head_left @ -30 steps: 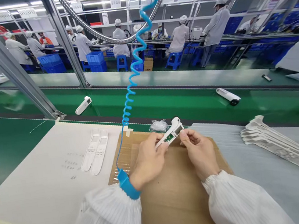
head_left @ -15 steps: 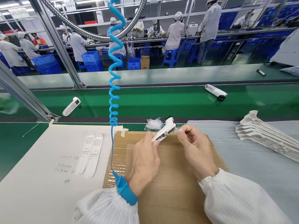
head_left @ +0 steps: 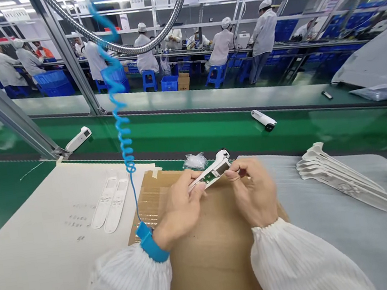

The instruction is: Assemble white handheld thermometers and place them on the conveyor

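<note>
My left hand (head_left: 180, 207) and my right hand (head_left: 254, 194) together hold a white plastic device housing (head_left: 212, 173) above a cardboard sheet (head_left: 213, 262). A green circuit board (head_left: 208, 177) shows in its open side. The left hand grips the narrow end, while the right fingertips pinch the wider end. A blue wrist strap (head_left: 152, 243) circles my left wrist, and a blue coiled cord (head_left: 121, 126) rises from it. White ribbed sleeves cover both forearms.
Two white moulded strips (head_left: 106, 204) lie on a white sheet (head_left: 38, 243) to the left. A crumpled clear plastic bag (head_left: 195, 162) sits behind the hands. A stack of long white parts (head_left: 342, 177) rests on grey film at right. White devices (head_left: 264, 119) ride a green conveyor belt (head_left: 191, 128).
The housing has turned so its board faces up again after showing mostly its edge. My hands have drawn slightly closer, and the whole view has drifted left.
</note>
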The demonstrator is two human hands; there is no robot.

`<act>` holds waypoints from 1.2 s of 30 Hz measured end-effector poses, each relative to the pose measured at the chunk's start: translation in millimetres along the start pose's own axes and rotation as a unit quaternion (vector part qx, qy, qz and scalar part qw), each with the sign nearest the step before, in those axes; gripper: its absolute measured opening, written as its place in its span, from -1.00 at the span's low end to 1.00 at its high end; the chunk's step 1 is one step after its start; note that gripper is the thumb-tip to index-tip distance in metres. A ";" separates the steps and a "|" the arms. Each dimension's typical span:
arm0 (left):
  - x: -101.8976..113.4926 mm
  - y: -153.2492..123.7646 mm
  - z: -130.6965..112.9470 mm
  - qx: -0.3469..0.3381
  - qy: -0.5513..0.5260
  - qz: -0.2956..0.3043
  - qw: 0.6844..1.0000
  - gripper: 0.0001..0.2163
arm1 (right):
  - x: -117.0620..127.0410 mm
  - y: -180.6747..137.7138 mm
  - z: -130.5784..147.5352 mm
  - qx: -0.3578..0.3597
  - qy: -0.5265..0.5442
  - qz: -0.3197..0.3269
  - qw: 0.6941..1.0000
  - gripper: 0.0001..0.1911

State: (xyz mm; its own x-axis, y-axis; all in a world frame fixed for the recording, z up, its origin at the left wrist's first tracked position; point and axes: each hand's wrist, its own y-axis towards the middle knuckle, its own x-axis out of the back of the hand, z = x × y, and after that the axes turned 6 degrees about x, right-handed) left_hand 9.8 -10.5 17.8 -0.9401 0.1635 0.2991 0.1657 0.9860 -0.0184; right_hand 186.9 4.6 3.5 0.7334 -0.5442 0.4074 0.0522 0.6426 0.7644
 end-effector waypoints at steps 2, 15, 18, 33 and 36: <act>1.0 3.1 4.0 -0.012 -0.085 0.033 0.996 -0.87 | -2.7 -3.0 5.6 -0.082 0.088 -0.031 0.992 -0.84; -3.3 7.9 9.0 -0.022 -0.208 0.098 0.973 -0.87 | 0.1 -8.2 19.2 -0.144 0.192 0.056 0.969 -0.72; -3.1 7.1 7.7 -0.015 -0.210 0.102 0.972 -0.84 | 0.0 -7.0 21.1 -0.135 0.192 0.051 0.971 -0.75; -0.9 3.4 -2.8 0.051 -0.235 0.164 0.957 -0.58 | -2.1 -7.8 15.5 -0.185 0.189 0.058 0.963 -0.69; 1.0 3.0 -5.8 0.044 -0.226 0.177 0.957 -0.65 | -2.7 -8.6 14.5 -0.187 0.196 0.055 0.961 -0.69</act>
State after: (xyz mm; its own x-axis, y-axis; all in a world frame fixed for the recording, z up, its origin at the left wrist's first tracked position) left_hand 11.2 -7.6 23.6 -0.8656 0.4662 -0.1828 0.4912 0.8615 -0.1285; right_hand 174.7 -7.3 3.1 0.9436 -0.2634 0.2004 0.1452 0.8736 0.4644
